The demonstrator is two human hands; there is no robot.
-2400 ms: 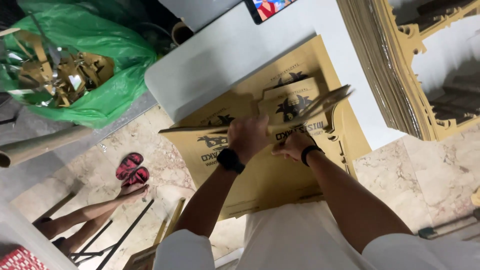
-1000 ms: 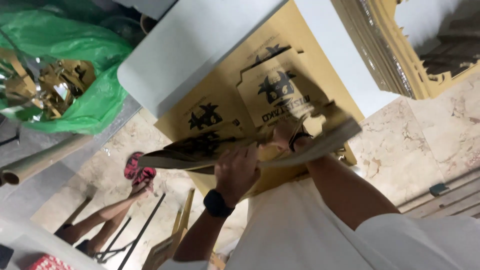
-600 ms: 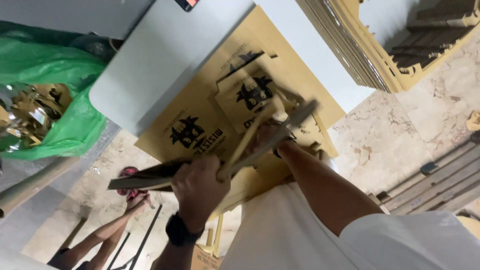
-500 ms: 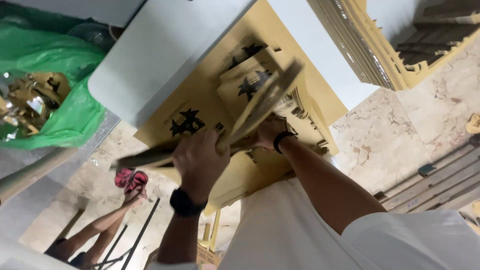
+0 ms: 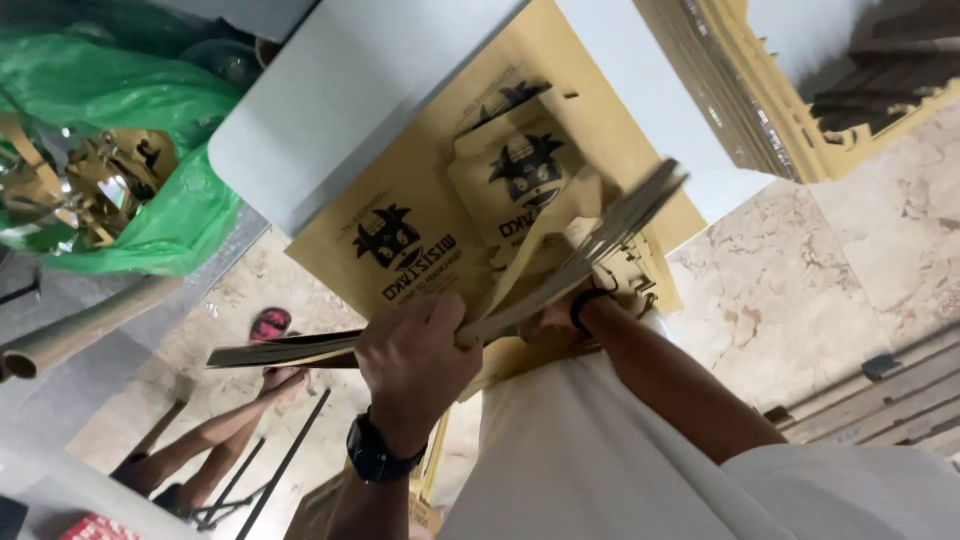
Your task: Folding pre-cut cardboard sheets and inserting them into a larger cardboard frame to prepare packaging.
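Observation:
My left hand (image 5: 415, 365), with a black watch at the wrist, grips the edge of a thin stack of flat tan cardboard sheets (image 5: 560, 275) held on edge above the table. My right hand (image 5: 555, 318), mostly hidden behind that stack, holds its lower side; a dark band shows on its wrist. Beneath lie printed tan cardboard sheets (image 5: 400, 240) with black cartoon marks, spread over a white table (image 5: 330, 100).
A green plastic bag (image 5: 150, 150) full of cardboard scraps sits at the left. A tall pile of cut cardboard (image 5: 740, 90) stands at the upper right. A seated person's legs and red sandal (image 5: 265, 325) rest on the marble floor at lower left, beside a cardboard tube (image 5: 80, 330).
The stack rose from lying flat on the table to being held on edge in both hands, its far end swinging up and right. The view shifted closer.

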